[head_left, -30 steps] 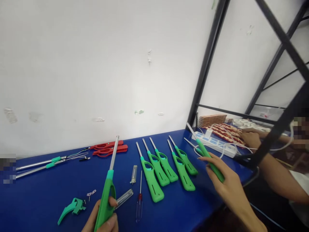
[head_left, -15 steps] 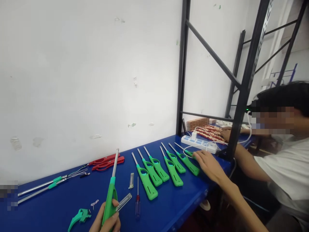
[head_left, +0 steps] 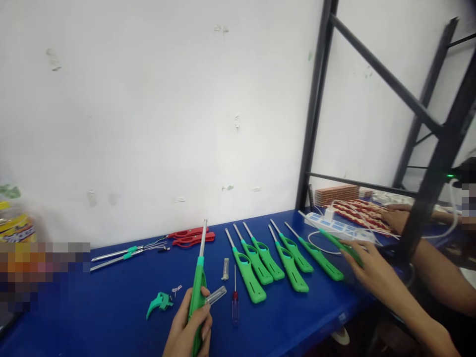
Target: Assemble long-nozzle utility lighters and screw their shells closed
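Observation:
My left hand (head_left: 186, 325) is closed around a green long-nosed lighter (head_left: 198, 285), its metal tube pointing up. A clear fuel tank (head_left: 217, 295) sticks out between the fingers of that hand. At the right, my right hand (head_left: 366, 263) grips the handle of another green lighter (head_left: 330, 239), whose tube reaches over the power strip. Between the hands lies a row of several green lighters (head_left: 250, 280). A screwdriver (head_left: 235, 307) with a clear and red handle lies near my left hand, beside a second clear tank (head_left: 225, 269).
Red handle shells (head_left: 193, 238) and metal tubes with wires (head_left: 128, 254) lie by the wall. A teal trigger piece (head_left: 159, 303) and tiny parts (head_left: 176, 289) are at left. A power strip (head_left: 340, 228) and a black rack post (head_left: 433, 163) stand right, near another person's hands (head_left: 397, 216).
The view has swung left, so the table's things appear further right. My right hand has taken hold of the rightmost lighter and shifted it away from the one beside it. My left hand keeps its grip.

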Demonstrator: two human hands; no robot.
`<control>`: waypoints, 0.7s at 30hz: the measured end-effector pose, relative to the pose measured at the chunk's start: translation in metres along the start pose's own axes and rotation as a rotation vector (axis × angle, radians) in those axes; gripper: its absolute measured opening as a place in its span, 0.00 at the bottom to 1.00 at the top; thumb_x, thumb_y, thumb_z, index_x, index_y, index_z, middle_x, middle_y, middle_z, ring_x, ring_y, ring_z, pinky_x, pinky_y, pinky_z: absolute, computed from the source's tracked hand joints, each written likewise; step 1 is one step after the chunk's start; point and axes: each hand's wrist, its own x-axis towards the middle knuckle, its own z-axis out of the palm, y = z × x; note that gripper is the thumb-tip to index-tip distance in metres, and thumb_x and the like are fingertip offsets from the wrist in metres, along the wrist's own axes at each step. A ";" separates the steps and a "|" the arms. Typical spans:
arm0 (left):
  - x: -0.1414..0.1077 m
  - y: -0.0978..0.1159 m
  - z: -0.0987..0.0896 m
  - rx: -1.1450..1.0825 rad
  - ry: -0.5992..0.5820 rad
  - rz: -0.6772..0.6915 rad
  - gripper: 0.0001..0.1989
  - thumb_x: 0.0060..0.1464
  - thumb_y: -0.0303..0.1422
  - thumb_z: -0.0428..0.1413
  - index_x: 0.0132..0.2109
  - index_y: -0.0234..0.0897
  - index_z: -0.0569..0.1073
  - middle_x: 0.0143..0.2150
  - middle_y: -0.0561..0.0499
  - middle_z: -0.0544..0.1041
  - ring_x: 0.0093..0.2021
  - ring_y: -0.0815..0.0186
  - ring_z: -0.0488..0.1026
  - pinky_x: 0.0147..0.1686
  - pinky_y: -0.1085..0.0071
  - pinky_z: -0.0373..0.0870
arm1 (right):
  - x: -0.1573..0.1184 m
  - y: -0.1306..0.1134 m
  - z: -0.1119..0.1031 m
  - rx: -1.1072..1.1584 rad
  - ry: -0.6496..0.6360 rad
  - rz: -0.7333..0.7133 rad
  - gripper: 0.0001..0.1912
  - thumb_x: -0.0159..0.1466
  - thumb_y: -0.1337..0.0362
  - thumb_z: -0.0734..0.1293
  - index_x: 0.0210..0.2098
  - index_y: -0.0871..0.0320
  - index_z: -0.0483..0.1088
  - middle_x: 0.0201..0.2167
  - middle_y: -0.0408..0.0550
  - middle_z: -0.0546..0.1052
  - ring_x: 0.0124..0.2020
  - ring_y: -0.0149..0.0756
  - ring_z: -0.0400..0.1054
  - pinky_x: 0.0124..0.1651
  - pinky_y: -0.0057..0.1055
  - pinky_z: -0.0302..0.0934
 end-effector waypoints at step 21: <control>0.004 -0.009 0.000 0.016 -0.029 0.016 0.27 0.53 0.51 0.65 0.51 0.43 0.64 0.21 0.64 0.65 0.12 0.79 0.47 0.12 0.82 0.43 | -0.085 -0.225 0.042 1.233 -0.475 0.609 0.36 0.50 0.42 0.81 0.56 0.37 0.75 0.45 0.49 0.82 0.17 0.23 0.57 0.14 0.19 0.47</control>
